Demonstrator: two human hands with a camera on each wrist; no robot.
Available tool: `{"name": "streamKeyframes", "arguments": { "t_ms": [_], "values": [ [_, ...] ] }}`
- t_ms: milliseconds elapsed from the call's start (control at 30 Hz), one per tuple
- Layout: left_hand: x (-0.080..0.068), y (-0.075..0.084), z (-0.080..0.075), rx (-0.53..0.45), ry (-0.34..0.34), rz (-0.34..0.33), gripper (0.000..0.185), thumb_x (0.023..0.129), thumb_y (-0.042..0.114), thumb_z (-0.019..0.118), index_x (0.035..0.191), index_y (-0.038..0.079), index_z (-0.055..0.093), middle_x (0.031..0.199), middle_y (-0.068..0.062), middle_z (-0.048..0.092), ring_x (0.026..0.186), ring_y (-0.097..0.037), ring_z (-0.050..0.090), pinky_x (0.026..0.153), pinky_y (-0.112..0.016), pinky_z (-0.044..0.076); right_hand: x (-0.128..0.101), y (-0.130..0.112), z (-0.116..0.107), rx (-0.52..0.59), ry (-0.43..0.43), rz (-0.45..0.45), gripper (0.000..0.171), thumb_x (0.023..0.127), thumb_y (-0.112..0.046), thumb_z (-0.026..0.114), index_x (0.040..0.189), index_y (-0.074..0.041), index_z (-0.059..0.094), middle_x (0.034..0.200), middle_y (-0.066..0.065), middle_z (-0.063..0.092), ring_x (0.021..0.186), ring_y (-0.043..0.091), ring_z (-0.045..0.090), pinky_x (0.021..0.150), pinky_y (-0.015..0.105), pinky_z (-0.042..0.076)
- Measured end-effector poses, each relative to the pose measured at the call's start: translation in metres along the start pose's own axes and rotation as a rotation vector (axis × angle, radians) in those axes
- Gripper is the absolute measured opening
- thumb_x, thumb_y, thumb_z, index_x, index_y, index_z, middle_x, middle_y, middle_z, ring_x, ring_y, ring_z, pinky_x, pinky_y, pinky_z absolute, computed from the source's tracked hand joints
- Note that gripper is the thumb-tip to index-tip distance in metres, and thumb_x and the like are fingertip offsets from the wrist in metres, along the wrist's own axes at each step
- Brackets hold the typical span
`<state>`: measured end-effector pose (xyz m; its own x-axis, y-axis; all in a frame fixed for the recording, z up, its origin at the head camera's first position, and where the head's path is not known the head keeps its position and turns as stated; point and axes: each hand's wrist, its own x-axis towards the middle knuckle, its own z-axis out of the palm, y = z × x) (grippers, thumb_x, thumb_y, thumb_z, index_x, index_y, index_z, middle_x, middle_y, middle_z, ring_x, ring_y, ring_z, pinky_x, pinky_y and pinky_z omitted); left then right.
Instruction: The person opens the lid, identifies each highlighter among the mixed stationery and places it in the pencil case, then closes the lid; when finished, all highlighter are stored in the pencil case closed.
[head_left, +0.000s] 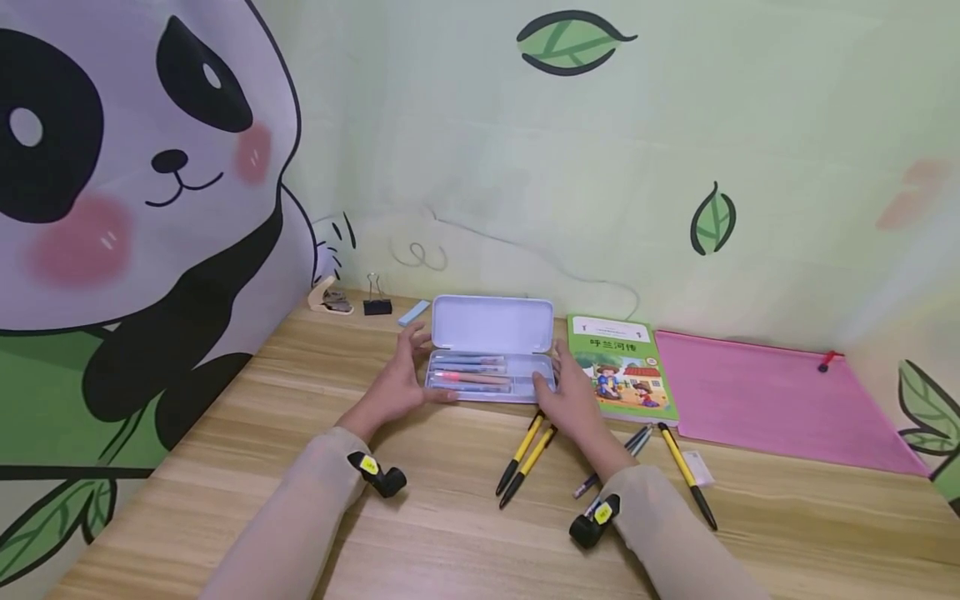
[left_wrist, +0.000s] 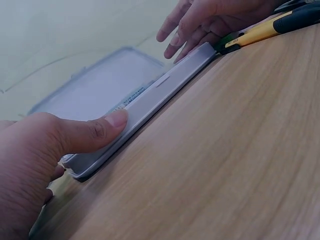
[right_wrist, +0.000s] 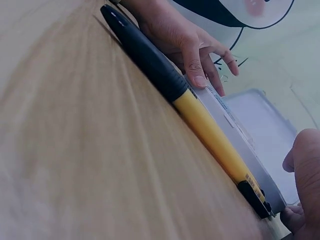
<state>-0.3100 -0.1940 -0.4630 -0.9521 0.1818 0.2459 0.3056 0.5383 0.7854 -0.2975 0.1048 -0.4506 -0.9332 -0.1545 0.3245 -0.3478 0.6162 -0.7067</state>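
Note:
A pale lilac pencil case [head_left: 493, 325] lies on the table with its lid raised at the back. In its tray are several pens [head_left: 471, 377] in clear sleeves, on the left side; the right compartment shows bare bottom. My left hand [head_left: 397, 379] holds the left end, thumb [left_wrist: 100, 131] along the front wall and other fingers around the side. At the right end is my right hand [head_left: 573, 392], its thumb over the tray corner and its fingers loosely extended beside the end. Two yellow-and-black pens [head_left: 528, 458] lie just in front, near the right hand.
Behind stand a stapler [head_left: 330, 298], a black binder clip [head_left: 377, 307] and a blue eraser-like block [head_left: 413, 312]. Rightward lie a green picture book [head_left: 622, 367], a pink zip pouch [head_left: 772, 400], another yellow pen [head_left: 688, 475] and slim pens [head_left: 637, 440] by the right forearm.

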Motion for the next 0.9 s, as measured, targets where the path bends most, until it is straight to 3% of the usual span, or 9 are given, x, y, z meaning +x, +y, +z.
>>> {"name": "streamKeyframes", "arguments": {
  "t_ms": [167,333,467,600,733,900],
  "values": [
    [-0.0003,-0.0016,0.0006,-0.050,0.025,0.018,0.132,0.061,0.035,0.098,0.157,0.026,0.009,0.155,-0.012,0.038,0.137,-0.035,0.046,0.118,-0.057,0.025,0.0003,0.0005,0.0001,0.012,-0.005,0.006,0.075,0.098,-0.024,0.060,0.156,0.007,0.023,0.157,0.026,0.033,0.135,0.036,0.049,0.112,0.042,0.041],
    [0.0000,-0.0021,0.0007,-0.060,0.036,0.036,0.130,0.062,0.030,0.098,0.157,0.023,0.010,0.147,-0.010,0.043,0.135,-0.035,0.048,0.118,-0.053,0.029,-0.0003,0.0014,-0.0001,0.005,0.018,-0.013,0.076,0.095,-0.020,0.063,0.156,0.003,0.025,0.150,0.026,0.044,0.129,0.040,0.054,0.108,0.049,0.045],
    [0.0005,-0.0032,0.0001,0.036,0.015,0.054,0.112,0.068,0.034,0.094,0.157,0.021,0.027,0.147,-0.007,0.043,0.136,-0.035,0.045,0.117,-0.054,0.029,-0.0011,0.0012,0.0004,-0.034,0.019,-0.024,0.070,0.094,-0.021,0.064,0.154,-0.003,0.034,0.148,0.023,0.048,0.129,0.040,0.053,0.109,0.052,0.043],
    [0.0004,-0.0038,-0.0009,0.139,-0.017,0.059,0.088,0.076,0.044,0.088,0.150,0.024,0.046,0.151,-0.006,0.038,0.140,-0.036,0.038,0.115,-0.060,0.029,-0.0024,-0.0005,0.0012,-0.095,-0.032,-0.061,0.063,0.097,-0.030,0.063,0.149,-0.003,0.042,0.154,0.023,0.041,0.141,0.041,0.039,0.116,0.053,0.032],
    [0.0007,-0.0017,-0.0013,0.175,-0.023,0.058,0.082,0.079,0.050,0.083,0.149,0.026,0.048,0.154,-0.007,0.038,0.142,-0.036,0.036,0.115,-0.061,0.029,-0.0040,-0.0047,0.0012,-0.153,-0.082,-0.080,0.069,0.099,-0.047,0.058,0.149,-0.003,0.042,0.159,0.025,0.030,0.146,0.042,0.029,0.118,0.055,0.027],
    [-0.0004,0.0010,-0.0017,0.202,-0.025,0.053,0.081,0.081,0.050,0.082,0.149,0.024,0.048,0.156,-0.008,0.036,0.143,-0.037,0.035,0.115,-0.060,0.030,-0.0049,-0.0076,0.0015,-0.178,-0.099,-0.069,0.067,0.102,-0.051,0.050,0.150,-0.004,0.043,0.160,0.025,0.028,0.147,0.042,0.027,0.118,0.056,0.026]
  ]
}}
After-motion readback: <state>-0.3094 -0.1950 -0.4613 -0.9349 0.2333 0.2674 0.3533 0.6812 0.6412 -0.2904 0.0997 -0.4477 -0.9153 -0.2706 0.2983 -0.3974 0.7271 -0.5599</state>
